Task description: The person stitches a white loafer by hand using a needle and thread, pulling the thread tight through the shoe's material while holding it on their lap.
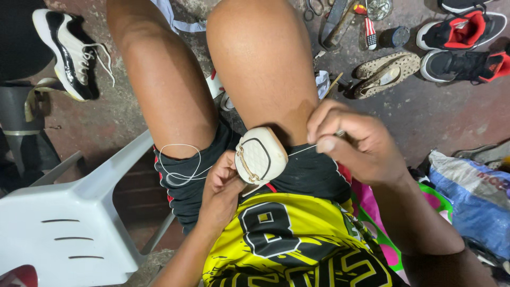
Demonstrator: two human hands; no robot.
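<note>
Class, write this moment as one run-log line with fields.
left hand: holds cream shoe on lap | right hand: pinches white thread taut | nearby: white plastic chair, shoes on floor

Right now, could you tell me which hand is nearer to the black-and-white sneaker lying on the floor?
The left. The left hand holds the small cream shoe on the lap, on the sneaker's side; the right hand pulls thread farther away.

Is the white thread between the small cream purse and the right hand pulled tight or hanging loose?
Tight: the thread runs straight from the purse to the right hand. A slack loop lies on the left thigh.
</note>
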